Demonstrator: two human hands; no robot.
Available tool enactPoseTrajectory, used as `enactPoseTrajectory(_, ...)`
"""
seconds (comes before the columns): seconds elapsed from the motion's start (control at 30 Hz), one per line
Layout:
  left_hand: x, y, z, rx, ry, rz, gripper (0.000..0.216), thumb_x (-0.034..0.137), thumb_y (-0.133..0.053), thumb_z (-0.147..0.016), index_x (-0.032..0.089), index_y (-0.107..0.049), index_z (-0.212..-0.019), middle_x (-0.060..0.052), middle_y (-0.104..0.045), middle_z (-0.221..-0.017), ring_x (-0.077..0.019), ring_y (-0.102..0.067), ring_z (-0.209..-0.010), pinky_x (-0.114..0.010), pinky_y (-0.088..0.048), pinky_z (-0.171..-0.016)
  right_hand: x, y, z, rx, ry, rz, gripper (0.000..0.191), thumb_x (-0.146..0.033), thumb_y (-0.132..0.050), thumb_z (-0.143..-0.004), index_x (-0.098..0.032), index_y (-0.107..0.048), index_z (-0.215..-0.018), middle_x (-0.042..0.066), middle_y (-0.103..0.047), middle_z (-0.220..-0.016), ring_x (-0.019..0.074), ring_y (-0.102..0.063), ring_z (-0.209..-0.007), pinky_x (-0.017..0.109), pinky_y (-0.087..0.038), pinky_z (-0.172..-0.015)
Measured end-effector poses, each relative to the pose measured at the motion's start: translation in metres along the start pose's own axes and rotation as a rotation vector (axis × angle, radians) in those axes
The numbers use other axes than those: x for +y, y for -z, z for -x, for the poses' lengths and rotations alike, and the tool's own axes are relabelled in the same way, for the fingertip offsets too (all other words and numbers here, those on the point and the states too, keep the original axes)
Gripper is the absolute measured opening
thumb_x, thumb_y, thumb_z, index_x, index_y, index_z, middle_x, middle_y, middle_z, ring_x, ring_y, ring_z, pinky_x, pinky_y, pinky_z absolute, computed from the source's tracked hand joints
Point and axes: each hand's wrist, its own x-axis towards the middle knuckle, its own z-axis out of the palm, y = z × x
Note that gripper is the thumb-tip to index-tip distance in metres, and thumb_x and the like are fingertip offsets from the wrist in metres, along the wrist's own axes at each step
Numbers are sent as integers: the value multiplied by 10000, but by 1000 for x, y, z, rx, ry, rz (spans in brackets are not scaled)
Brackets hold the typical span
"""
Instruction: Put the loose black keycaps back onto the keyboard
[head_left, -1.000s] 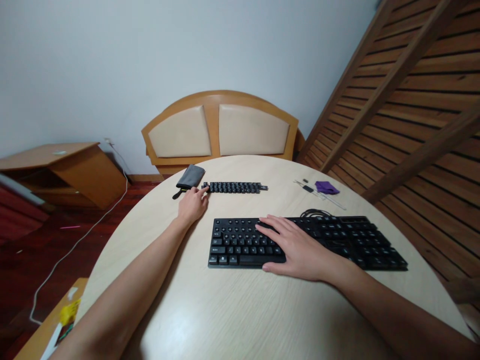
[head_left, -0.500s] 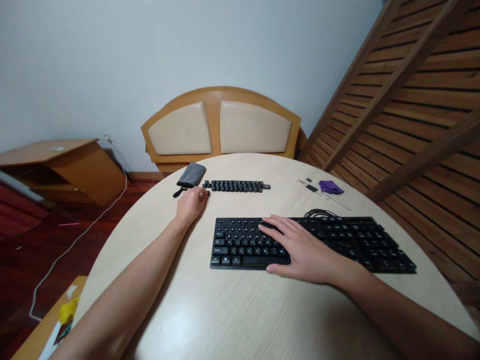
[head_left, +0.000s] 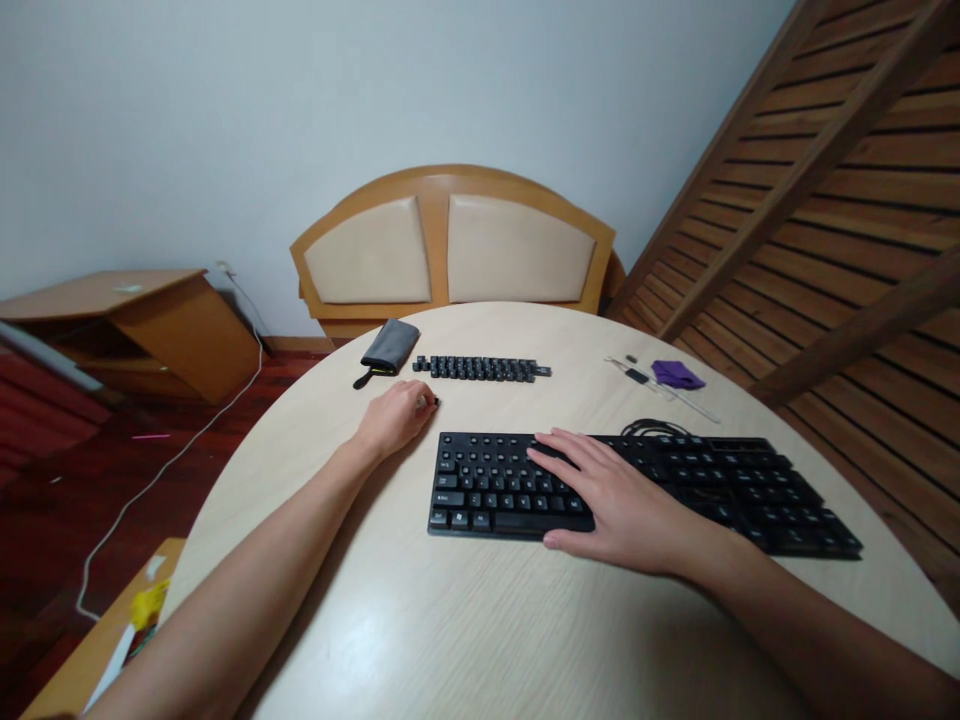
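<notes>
A black keyboard (head_left: 742,480) lies across the round pale table (head_left: 465,620). My right hand (head_left: 611,495) rests flat on its middle keys, fingers stretched out. My left hand (head_left: 394,418) hovers just left of the keyboard's far corner, fingertips pinched on a small black keycap (head_left: 433,402). Farther back, loose black keycaps (head_left: 480,368) are laid out in neat rows. A grey pouch (head_left: 390,346) lies to the left of those rows.
A purple cloth (head_left: 677,374) and small thin tools (head_left: 637,375) lie at the table's right rear. The keyboard's cable (head_left: 649,427) coils behind it. A padded wooden chair back (head_left: 450,250) stands beyond the table, a wooden cabinet (head_left: 142,320) at left, slatted wood panels (head_left: 840,200) at right.
My left hand has drawn back from the end of the keycap rows toward the keyboard, carrying one small keycap. My right hand has stayed on the keys.
</notes>
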Motion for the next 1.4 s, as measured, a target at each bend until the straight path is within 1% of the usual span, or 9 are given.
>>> enactPoseTrajectory(0.1, 7, 11, -1, -95, -50, 61, 172, 335, -567, -929, 188, -643, -974, -100, -706, -980, -236, -650, -864, -309, -475, -718, 0, 0, 0, 12, 1, -14, 817, -581, -687, -806, -217, -445, -1496, 144, -404, -1564, 369, -345, -1447, 576, -322, -1167)
enactPoseTrajectory(0.17, 12, 21, -1, -153, -91, 116, 213, 354, -546, -948, 179, -634, -1031, -85, -721, -941, -206, -655, -801, -285, -471, -687, 0, 0, 0, 19, 1, -21, 811, -576, -693, -803, -222, -451, -1492, 143, -409, -1561, 371, -345, -1447, 578, -324, -1165)
enactPoseTrajectory(0.27, 24, 36, 1, -225, -187, 271, 285, 341, -468, -994, 176, -607, -1180, -89, -727, -1042, -189, -664, -886, -286, -487, -770, 0, 0, 1, 19, 2, -22, 809, -575, -696, -800, -221, -458, -1487, 146, -402, -1565, 374, -348, -1445, 580, -330, -1160)
enactPoseTrajectory(0.43, 47, 56, 11, -410, -292, 429, 286, 315, -429, -1017, 167, -662, -1092, -76, -731, -1036, -182, -660, -921, -296, -492, -841, 0, -1, 1, 14, 5, -6, 827, -592, -691, -798, -225, -444, -1496, 150, -392, -1570, 372, -334, -1452, 584, -332, -1157)
enactPoseTrajectory(0.63, 57, 58, 20, -552, -322, 438, 270, 292, -450, -1016, 160, -675, -1083, -75, -747, -1004, -179, -671, -859, -292, -504, -802, -1, -2, 2, 32, 11, 2, 823, -563, -689, -804, -202, -439, -1500, 162, -389, -1572, 380, -334, -1452, 591, -315, -1165)
enactPoseTrajectory(0.77, 57, 58, 22, -568, -380, 452, 260, 259, -453, -1015, 162, -684, -1085, -74, -747, -1026, -173, -676, -874, -287, -503, -819, -5, -4, 2, 41, 32, 27, 776, -529, -671, -828, -199, -445, -1493, 153, -368, -1588, 372, -323, -1460, 596, -298, -1173)
enactPoseTrajectory(0.93, 61, 58, 23, -524, -407, 424, 251, 253, -479, -1005, 167, -709, -1056, -86, -740, -1042, -184, -679, -910, -290, -505, -832, -10, -4, 1, 15, 58, 34, 657, -490, -632, -867, -229, -492, -1453, 107, -393, -1584, 360, -315, -1468, 631, -253, -1182)
enactPoseTrajectory(1.17, 59, 47, 23, -514, -419, 392, 235, 242, -507, -992, 179, -725, -1051, -79, -755, -1014, -189, -684, -861, -304, -505, -794, -9, -3, 1, 13, 61, 23, 656, -496, -626, -878, -237, -480, -1463, 102, -439, -1556, 360, -327, -1461, 641, -261, -1176)
enactPoseTrajectory(1.4, 61, 49, 23, -525, -391, 377, 276, 246, -464, -1005, 174, -714, -1097, -77, -754, -1022, -184, -680, -864, -288, -489, -787, -9, -3, 0, -3, 63, 38, 655, -513, -612, -888, -218, -485, -1459, 103, -435, -1558, 357, -333, -1459, 638, -265, -1178)
